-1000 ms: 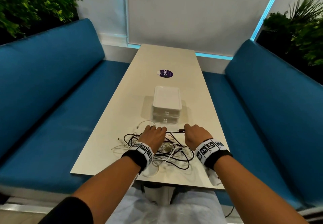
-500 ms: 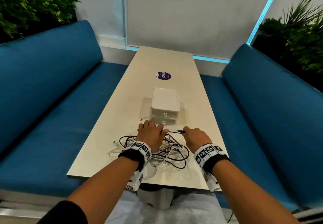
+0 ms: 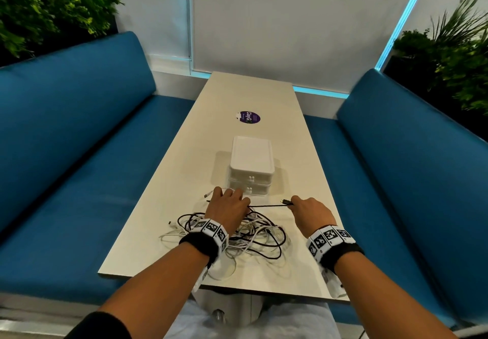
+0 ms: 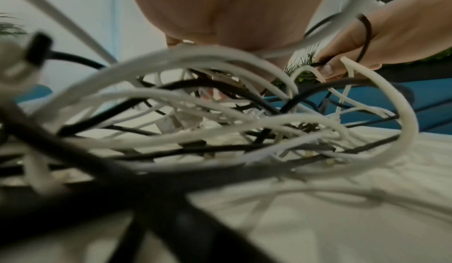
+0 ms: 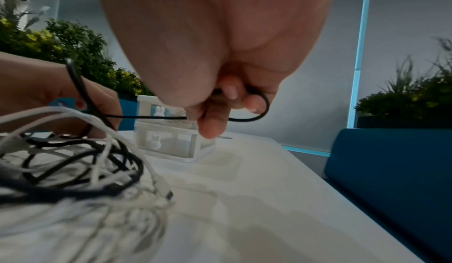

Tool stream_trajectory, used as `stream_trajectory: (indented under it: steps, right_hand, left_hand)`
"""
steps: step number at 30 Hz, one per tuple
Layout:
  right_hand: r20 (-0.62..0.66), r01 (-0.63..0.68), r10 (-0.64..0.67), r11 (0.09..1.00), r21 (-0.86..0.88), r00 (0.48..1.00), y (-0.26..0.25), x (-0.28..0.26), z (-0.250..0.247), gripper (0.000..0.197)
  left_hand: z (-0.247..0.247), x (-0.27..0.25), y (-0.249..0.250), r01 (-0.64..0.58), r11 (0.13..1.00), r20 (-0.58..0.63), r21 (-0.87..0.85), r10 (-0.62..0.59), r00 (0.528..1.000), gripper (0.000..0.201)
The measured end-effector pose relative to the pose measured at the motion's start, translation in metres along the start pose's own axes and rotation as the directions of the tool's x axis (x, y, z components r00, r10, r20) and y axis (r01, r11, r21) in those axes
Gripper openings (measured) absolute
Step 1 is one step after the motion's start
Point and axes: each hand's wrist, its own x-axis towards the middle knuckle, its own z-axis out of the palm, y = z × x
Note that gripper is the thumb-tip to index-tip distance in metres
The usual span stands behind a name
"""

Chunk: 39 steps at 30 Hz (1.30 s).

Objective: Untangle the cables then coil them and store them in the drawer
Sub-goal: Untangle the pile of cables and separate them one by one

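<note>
I take the white drawer box (image 3: 251,165) as my landmark, standing mid-bench (image 3: 169,180) with both drawers closed, each with a small rabbit-shaped knob. Just in front of it, toward me, lies the tangle of cables (image 3: 245,235), black and white strands looped through each other on the bench top. My left hand (image 3: 229,210) sits on the far side of that heap, nearest the box's front left corner, fingers bent down into the strands; from the left wrist view I can see fingertips among white loops, but I cannot tell which strand they grip. My right hand (image 3: 309,213) is in front of the box and off to its right, clear of the heap, pinching one black cable (image 3: 266,206) between thumb and fingers just behind its plug (image 3: 286,201). That cable runs almost straight from the right hand across to the left hand. Beyond the box a purple round sticker (image 3: 249,117) lies on the bench.
</note>
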Motion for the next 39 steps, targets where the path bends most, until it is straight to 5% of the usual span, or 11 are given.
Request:
stream_trajectory:
  steps: [4,11,18,24,29,39]
  right_hand:
    - [0.007,-0.068,0.068,0.998,-0.019,0.998,0.014,-0.002,0.001,0.029]
    - [0.111,-0.145,0.147,0.989,-0.025,0.983,0.015,-0.007,0.009,0.023]
    - [0.087,-0.064,0.031,0.907,0.417,0.996,-0.03,0.011,0.009,0.022]
    - [0.093,0.039,-0.107,0.837,0.546,0.99,-0.046,0.014,0.005,0.026]
    - [0.078,0.076,-0.126,0.883,0.462,0.989,-0.034,0.015,0.01,0.027]
    - [0.123,-0.135,0.102,0.943,0.304,0.987,0.022,0.012,0.02,0.028]
  left_hand:
    - [-0.001,-0.001,0.002,-0.028,0.999,0.058,0.038,0.025,0.998,0.018]
    - [0.001,0.006,0.003,-0.182,0.981,0.094,-0.061,0.187,0.978,0.043]
    - [-0.005,0.008,0.013,-0.162,0.986,0.147,0.03,0.156,0.977,0.025]
    - [-0.006,0.004,0.018,-0.157,0.983,0.068,0.095,0.151,0.986,0.027]
    - [0.006,0.007,0.016,-0.143,0.988,0.048,0.059,0.14,0.989,0.027]
    - [0.014,0.014,0.004,-0.174,0.981,0.115,0.084,0.164,0.98,0.023]
